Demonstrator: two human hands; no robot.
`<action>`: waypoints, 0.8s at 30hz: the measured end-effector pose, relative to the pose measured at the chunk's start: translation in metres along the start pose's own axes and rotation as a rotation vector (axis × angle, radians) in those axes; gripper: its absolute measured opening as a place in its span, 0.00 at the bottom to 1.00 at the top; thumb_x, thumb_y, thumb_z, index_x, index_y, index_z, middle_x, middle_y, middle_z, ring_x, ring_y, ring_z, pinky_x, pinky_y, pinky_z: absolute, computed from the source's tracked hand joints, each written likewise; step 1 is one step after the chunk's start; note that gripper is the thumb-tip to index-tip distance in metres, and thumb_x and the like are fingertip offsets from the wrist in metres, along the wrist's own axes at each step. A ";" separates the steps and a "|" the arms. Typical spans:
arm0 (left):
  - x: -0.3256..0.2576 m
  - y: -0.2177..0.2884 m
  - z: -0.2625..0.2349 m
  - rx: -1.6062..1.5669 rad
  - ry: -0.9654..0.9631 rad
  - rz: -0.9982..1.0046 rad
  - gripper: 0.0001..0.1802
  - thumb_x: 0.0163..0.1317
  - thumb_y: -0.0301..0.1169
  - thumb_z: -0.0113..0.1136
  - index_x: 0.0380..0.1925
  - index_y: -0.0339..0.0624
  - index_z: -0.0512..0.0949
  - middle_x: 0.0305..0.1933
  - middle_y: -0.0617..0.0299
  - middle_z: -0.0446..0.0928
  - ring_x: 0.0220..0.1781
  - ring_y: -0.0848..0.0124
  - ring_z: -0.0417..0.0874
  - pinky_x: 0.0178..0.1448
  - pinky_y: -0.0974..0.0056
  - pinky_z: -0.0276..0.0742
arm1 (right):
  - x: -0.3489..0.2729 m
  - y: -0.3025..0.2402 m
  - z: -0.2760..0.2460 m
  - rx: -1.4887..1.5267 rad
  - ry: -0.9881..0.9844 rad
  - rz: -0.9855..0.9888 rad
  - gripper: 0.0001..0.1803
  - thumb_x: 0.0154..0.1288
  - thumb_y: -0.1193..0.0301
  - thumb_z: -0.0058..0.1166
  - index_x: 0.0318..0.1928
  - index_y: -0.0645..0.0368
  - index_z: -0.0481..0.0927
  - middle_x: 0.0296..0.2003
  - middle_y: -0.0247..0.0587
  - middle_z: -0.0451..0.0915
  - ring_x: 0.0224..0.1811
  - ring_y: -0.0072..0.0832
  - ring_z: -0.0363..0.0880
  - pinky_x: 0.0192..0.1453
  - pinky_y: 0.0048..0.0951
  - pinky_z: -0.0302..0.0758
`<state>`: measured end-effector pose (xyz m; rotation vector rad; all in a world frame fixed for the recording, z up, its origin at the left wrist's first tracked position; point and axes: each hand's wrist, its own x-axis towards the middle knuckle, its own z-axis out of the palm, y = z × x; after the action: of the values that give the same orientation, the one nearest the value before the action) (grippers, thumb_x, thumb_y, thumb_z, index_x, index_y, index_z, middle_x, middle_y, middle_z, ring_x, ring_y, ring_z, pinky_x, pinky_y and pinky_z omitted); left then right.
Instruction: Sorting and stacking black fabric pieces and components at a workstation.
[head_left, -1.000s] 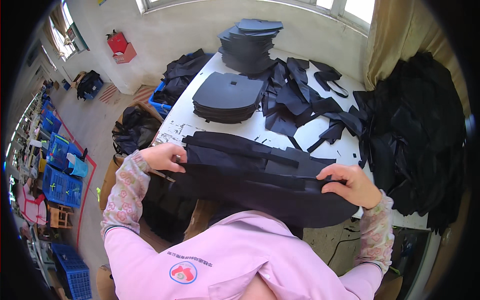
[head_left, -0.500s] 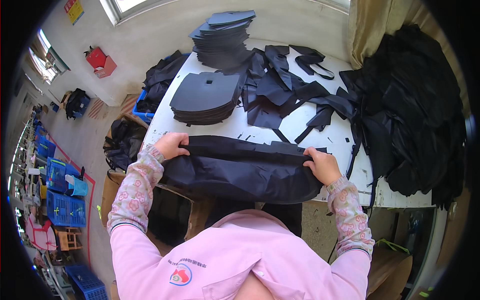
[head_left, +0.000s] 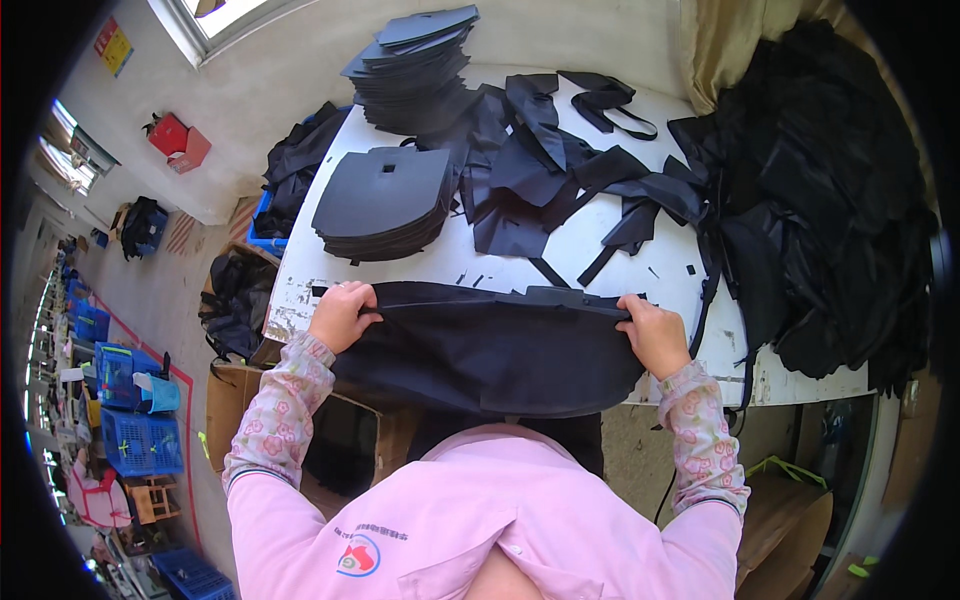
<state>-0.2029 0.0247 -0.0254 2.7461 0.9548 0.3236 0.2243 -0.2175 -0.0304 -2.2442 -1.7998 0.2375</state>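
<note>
Between my two hands a wide piece of black fabric hangs over the near edge of the white table. My left hand pinches its upper left corner, thumb toward the middle. At the upper right corner my right hand grips it the same way. The upper edge is stretched nearly straight between them, and a small flap stands up along it right of the middle. Just beyond the fabric lies a stack of dark grey panels with a square hole in the top one.
A taller stack of grey panels stands at the back. Loose black fabric pieces cover the middle of the white table. A large black fabric heap fills the right side. Left are a cardboard box and blue crates.
The black fabric has been pulled tauter and its front hangs smoother. My left hand has shifted slightly down and tilted; the view has moved a little. Both hands keep their hold.
</note>
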 end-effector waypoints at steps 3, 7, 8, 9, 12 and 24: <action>0.000 -0.005 0.008 -0.036 -0.063 0.002 0.14 0.50 0.30 0.73 0.31 0.42 0.75 0.32 0.57 0.76 0.43 0.54 0.79 0.47 0.53 0.74 | -0.002 -0.015 0.006 -0.215 0.263 -0.222 0.19 0.56 0.70 0.65 0.49 0.55 0.78 0.49 0.41 0.80 0.55 0.42 0.78 0.57 0.47 0.73; 0.000 -0.011 0.005 -0.105 -0.131 -0.008 0.13 0.52 0.32 0.73 0.33 0.41 0.78 0.34 0.56 0.79 0.43 0.52 0.81 0.47 0.53 0.76 | -0.011 -0.060 0.024 0.011 0.079 -0.511 0.36 0.54 0.64 0.68 0.65 0.54 0.72 0.67 0.45 0.68 0.73 0.43 0.62 0.76 0.51 0.56; 0.000 -0.016 0.004 -0.132 -0.178 -0.033 0.14 0.52 0.33 0.73 0.34 0.40 0.79 0.35 0.55 0.80 0.43 0.51 0.82 0.47 0.53 0.77 | -0.014 -0.058 0.036 -0.058 -0.076 -0.502 0.43 0.58 0.54 0.65 0.71 0.52 0.65 0.74 0.45 0.58 0.78 0.44 0.52 0.79 0.53 0.49; -0.001 -0.022 0.000 -0.132 -0.178 -0.034 0.14 0.52 0.33 0.73 0.34 0.40 0.79 0.35 0.55 0.80 0.43 0.51 0.82 0.47 0.53 0.77 | -0.019 -0.056 0.047 -0.058 -0.076 -0.502 0.43 0.58 0.54 0.65 0.71 0.52 0.65 0.74 0.45 0.58 0.78 0.44 0.52 0.79 0.53 0.49; -0.009 -0.053 -0.019 -0.190 -0.249 -0.160 0.14 0.52 0.31 0.72 0.36 0.38 0.82 0.37 0.51 0.84 0.42 0.52 0.84 0.48 0.58 0.79 | -0.023 -0.045 0.065 -0.081 -0.235 -0.481 0.46 0.64 0.40 0.54 0.76 0.46 0.58 0.78 0.45 0.50 0.80 0.48 0.45 0.80 0.57 0.43; 0.008 -0.025 -0.106 -0.626 -0.164 -0.293 0.10 0.62 0.32 0.68 0.29 0.36 0.81 0.19 0.73 0.70 0.22 0.83 0.66 0.27 0.73 0.61 | 0.031 -0.084 -0.012 0.326 -0.053 -0.548 0.36 0.61 0.66 0.67 0.67 0.57 0.69 0.63 0.48 0.73 0.59 0.44 0.78 0.62 0.40 0.74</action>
<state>-0.2410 0.0627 0.0694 2.0070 0.9876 0.2799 0.1564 -0.1719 0.0068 -1.4783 -2.1366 0.4423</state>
